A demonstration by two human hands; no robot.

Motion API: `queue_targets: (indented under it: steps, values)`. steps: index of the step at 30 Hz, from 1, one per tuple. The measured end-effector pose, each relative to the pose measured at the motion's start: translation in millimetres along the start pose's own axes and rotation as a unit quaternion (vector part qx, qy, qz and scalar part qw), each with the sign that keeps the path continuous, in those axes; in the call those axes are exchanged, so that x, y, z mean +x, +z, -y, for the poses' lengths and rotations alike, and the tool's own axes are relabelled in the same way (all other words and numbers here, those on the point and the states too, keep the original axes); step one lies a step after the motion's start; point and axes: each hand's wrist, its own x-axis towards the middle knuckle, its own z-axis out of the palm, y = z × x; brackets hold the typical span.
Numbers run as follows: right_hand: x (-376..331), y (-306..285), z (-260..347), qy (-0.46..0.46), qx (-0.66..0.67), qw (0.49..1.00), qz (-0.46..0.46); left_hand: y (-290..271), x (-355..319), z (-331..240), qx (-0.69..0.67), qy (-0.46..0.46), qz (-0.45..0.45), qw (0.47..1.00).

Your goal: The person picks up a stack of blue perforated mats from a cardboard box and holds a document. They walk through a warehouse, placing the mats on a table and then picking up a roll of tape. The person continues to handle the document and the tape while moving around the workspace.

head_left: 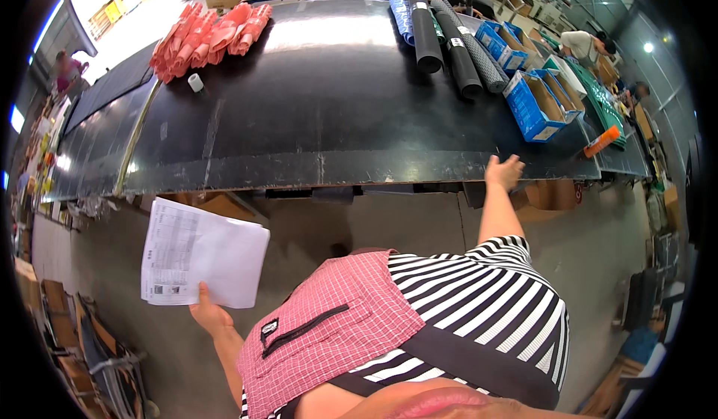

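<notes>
My left hand (210,315) grips a stack of white paper sheets (224,258) by its lower edge, thumb on top. Print shows on the left part of the stack, which is held out in front of the table's edge. My right hand (505,172) reaches over the front edge of the dark table (321,112), fingers apart and nothing in them. To its right stand blue cardboard boxes (537,107) with open tops, and an orange tube (601,142) lies near the table's right end.
Bundled pink plastic bags (213,41) and a small white roll (196,82) lie at the table's left. Black rolls (423,37) lie at the back right, beside a patterned blue roll (402,15). Other people (587,45) are farther off on both sides. Flattened cardboard (60,314) stands at lower left.
</notes>
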Motion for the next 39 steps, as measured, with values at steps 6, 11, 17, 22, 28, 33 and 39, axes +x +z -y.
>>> queue_targets:
  steps: [6,11,17,22,28,33,39]
  values:
    - [5,-5,-27,0.061,-0.106,0.987,-0.104,20,40,13,-0.02,-0.047,0.024,0.998]
    - [21,46,22,0.146,-0.154,0.919,0.333,21,72,-1,0.019,0.021,-0.006,1.0]
    - [-6,118,243,-0.059,-0.008,0.984,0.17,8,109,-53,0.07,0.042,-0.124,0.989]
    - [-237,98,488,-0.429,0.433,0.671,0.421,20,126,-70,0.005,0.049,-0.151,0.987]
    - [-486,-77,568,-0.429,0.435,0.146,0.778,-9,180,-86,-0.077,0.012,-0.125,0.989]
    - [-566,-139,585,-0.385,0.405,0.236,0.795,-55,236,-97,-0.1,-0.017,-0.088,0.991]
    - [-645,-165,607,-0.38,0.43,0.299,0.763,-130,302,-126,-0.036,0.015,-0.038,0.999]
